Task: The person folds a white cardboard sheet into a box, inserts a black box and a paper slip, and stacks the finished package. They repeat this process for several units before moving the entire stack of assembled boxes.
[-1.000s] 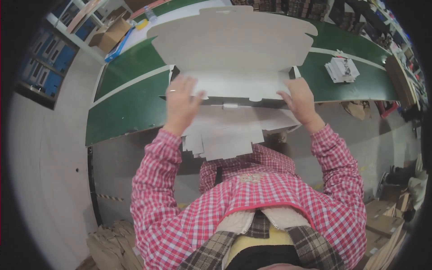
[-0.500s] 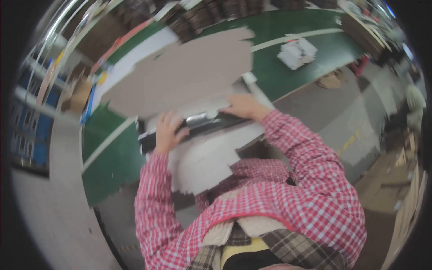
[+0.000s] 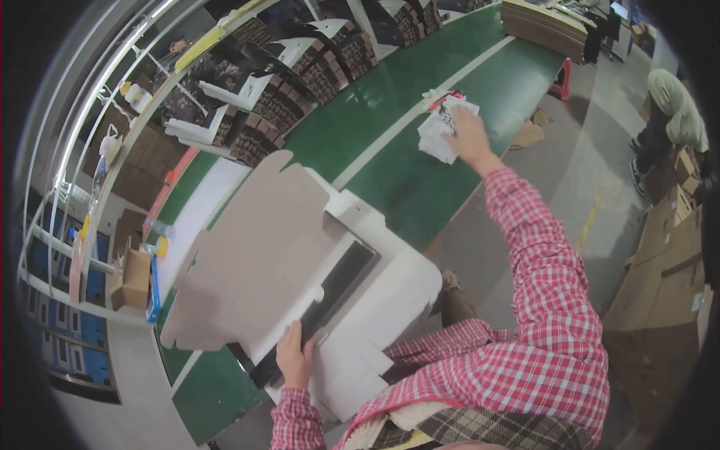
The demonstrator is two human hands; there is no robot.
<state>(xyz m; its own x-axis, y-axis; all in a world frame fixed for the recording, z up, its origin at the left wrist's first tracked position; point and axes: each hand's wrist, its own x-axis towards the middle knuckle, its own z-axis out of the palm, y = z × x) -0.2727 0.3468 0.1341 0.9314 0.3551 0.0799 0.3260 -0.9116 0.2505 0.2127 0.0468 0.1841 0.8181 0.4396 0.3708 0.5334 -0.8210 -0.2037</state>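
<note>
An unfolded cardboard box [image 3: 251, 244], grey-brown on its large flap and white elsewhere, lies over the table's near edge. In its middle runs a black strip [image 3: 345, 277]. My left hand [image 3: 295, 356] rests at the lower end of this strip with its fingers close together; whether it grips anything is hard to tell. Farther off to the right, my right hand [image 3: 469, 137] is on a pile of white papers [image 3: 437, 135], its thumb and fingertips at the pile's right side. Something small, red and black, lies behind the pile.
Stacks of brown and white boxes [image 3: 300, 64] line the back of the green table [image 3: 390, 176]. Flat cardboard [image 3: 544, 26] is piled at its far end. Another person [image 3: 675, 105] bends near cartons [image 3: 652, 277] on the right. An open carton [image 3: 133, 277] stands left.
My right hand has left the box and reached out to the white papers. My left hand stays near the box's lower left end. The view has turned, and the box appears more slanted.
</note>
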